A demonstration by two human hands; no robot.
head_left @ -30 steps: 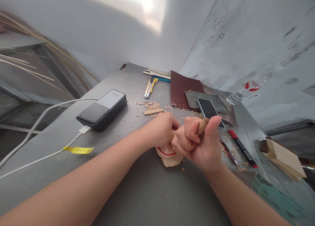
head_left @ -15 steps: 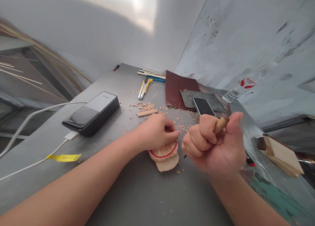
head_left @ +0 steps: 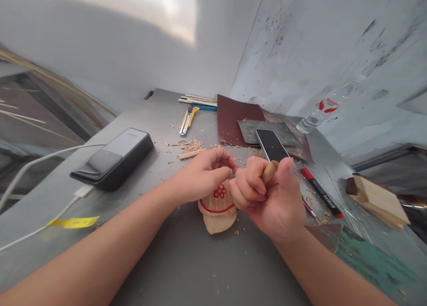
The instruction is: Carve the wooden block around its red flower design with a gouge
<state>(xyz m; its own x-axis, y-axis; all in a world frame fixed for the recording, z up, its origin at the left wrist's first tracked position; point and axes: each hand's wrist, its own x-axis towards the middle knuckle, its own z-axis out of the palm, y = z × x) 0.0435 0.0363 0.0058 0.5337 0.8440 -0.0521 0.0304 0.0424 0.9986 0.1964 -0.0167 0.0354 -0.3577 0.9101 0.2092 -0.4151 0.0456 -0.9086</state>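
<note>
A pale wooden carving [head_left: 219,222], shaped like a small cap, lies on the grey table in front of me. It bears a red curved line and a red flower drawing. My left hand [head_left: 208,172] is closed over its far end, fingers curled and partly hidden. My right hand [head_left: 271,195] is wrapped round a carving tool with a wooden handle [head_left: 270,171], whose butt shows between thumb and forefinger. The tool's working end is hidden behind the fingers, which are right beside the carving's right edge.
Wood shavings [head_left: 193,146] lie beyond my left hand, near a yellow utility knife [head_left: 188,120]. A black power bank [head_left: 115,159] with a white cable stands left. Sandpaper sheets [head_left: 235,121], a phone [head_left: 271,145], a marker [head_left: 322,192] and a plastic bottle [head_left: 325,108] are right.
My right hand has moved left, up against the carving. My left hand has shifted so the red flower now shows. The marker at right has come into fuller view.
</note>
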